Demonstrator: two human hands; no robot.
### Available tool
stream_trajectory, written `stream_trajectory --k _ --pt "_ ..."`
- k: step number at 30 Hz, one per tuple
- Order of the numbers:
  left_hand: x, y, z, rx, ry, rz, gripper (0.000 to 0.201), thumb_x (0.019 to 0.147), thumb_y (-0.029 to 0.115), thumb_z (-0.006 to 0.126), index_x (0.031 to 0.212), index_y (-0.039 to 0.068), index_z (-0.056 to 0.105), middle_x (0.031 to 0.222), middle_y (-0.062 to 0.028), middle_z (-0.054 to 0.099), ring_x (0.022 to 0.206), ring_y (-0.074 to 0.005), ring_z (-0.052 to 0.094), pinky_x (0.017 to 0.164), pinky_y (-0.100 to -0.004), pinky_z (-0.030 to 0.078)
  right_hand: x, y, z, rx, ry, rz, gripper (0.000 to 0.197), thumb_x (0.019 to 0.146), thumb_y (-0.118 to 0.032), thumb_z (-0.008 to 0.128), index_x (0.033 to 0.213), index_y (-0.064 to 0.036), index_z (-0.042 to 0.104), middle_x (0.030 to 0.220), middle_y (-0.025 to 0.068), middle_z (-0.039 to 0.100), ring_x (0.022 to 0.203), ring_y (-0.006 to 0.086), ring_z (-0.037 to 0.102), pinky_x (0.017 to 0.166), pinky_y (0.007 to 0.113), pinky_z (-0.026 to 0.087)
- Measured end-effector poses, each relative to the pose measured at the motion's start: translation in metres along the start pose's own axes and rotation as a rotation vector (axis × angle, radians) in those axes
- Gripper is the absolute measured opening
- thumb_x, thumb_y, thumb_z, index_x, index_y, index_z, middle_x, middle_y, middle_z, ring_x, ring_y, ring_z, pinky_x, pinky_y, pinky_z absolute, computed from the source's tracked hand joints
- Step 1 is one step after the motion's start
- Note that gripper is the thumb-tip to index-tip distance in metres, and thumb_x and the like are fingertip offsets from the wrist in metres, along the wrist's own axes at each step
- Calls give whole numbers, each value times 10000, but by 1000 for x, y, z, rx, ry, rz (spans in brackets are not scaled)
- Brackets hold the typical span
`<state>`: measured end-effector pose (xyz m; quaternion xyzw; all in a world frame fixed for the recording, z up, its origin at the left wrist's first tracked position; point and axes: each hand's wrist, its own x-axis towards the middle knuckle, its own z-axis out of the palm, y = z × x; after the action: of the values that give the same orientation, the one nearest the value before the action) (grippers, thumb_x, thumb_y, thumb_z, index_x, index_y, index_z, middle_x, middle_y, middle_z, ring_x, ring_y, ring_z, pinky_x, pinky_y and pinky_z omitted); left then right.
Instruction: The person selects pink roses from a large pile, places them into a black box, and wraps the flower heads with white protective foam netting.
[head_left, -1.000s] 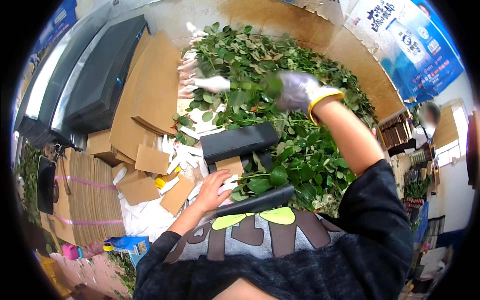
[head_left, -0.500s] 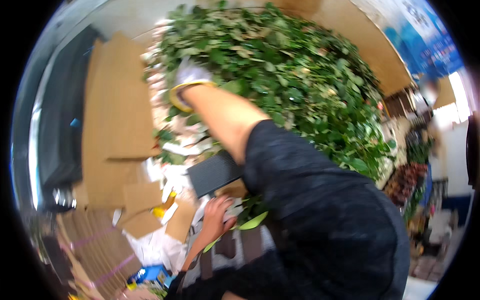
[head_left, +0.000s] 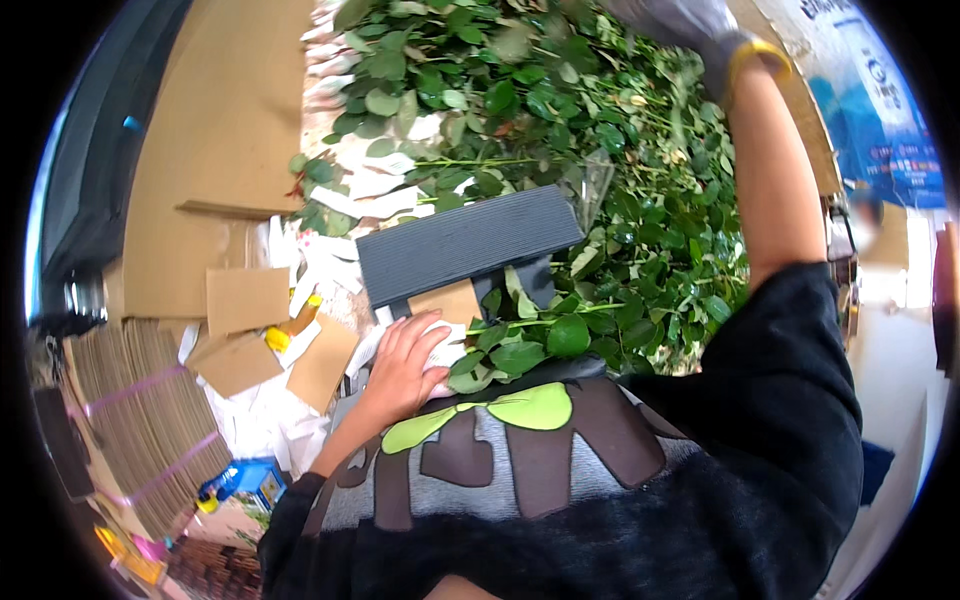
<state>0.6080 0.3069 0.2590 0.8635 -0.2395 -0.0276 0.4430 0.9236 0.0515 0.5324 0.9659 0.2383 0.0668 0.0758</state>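
Note:
My bare left hand [head_left: 400, 372] is curled round the white wrapped end of a leafy stem [head_left: 452, 348] close to my body. The stem's green leaves stretch off to the right. At the far right, my right hand [head_left: 690, 22] wears a grey glove with a yellow cuff and reaches over the pile of leafy stems [head_left: 640, 200]. Its fingers are cut off by the picture's upper edge, so their grip is hidden. Between the hands and the pile sits a dark ribbed board [head_left: 470, 240], with a piece of cardboard [head_left: 448, 300] below it.
White and pinkish wrapped heads [head_left: 330, 62] line the pile's left side. Large cardboard sheets [head_left: 215, 110] stand left, above a strapped cardboard stack [head_left: 150, 420]. White paper scraps [head_left: 330, 265] lie nearby. A blue printed sheet [head_left: 885, 130] is at the far right.
My right hand has swung from the pile's left side to its far right. The ribbed board now shows fully. My left hand stays near my body while the view has shifted.

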Motion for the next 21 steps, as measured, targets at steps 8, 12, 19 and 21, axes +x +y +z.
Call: stream_trajectory --k 8,12,19,21 --pt "-6 4 4 88 67 -22 542 743 175 697 1240 106 492 1318 -117 462 1200 -320 455 1044 -477 336 -82 -65 112 -114 142 -17 163 912 -209 520 982 -143 653 649 73 602 544 155 596 472 298 520" --pt "-1 9 0 71 60 18 547 746 181 694 1246 107 486 1314 -121 463 1199 -314 457 1046 -477 336 -87 -43 218 -142 -506 -14 176 842 -71 547 1004 -63 613 891 139 669 722 262 662 655 373 575" --pt "-6 2 1 -4 102 -16 540 742 240 717 1234 119 530 1293 -138 462 1162 -334 468 989 -448 387 -75 -40 91 223 -222 -52 260 807 -211 633 1042 -99 640 925 119 688 813 268 659 744 374 531" --pt "-3 0 -3 -40 133 39 530 722 254 740 1205 110 577 1239 -109 515 1130 -318 485 962 -416 405 -90 -13 55 311 -243 -80 270 856 -212 617 1110 -123 637 952 104 697 851 193 668 748 331 527"
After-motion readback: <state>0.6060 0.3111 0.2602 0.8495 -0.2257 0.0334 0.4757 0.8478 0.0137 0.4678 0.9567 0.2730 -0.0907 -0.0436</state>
